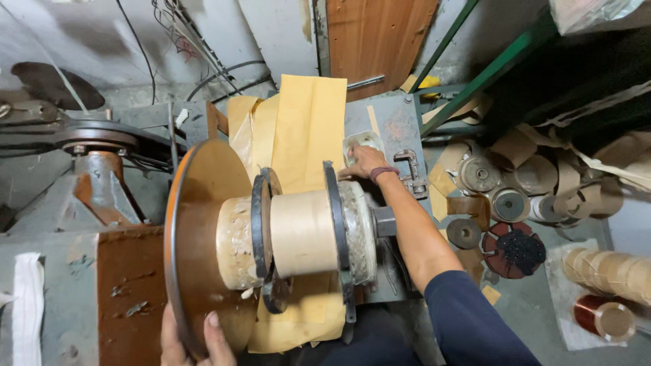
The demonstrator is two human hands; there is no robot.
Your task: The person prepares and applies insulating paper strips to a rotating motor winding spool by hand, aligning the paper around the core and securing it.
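The left hand (188,341) is gripping the lower rim of the big orange wheel (203,203) beside the paper-wound spool (303,232), while the right hand (363,163) is resting, fingers curled, on a small pale tub (361,141) on the worktop (397,129)

My right hand (363,163) rests on a small white tub (361,144) with a rounded rectangular rim, far across the grey tabletop (397,122). At the top right corner sits a crinkled clear plastic bag (590,12). I see no labels, signs or screens.
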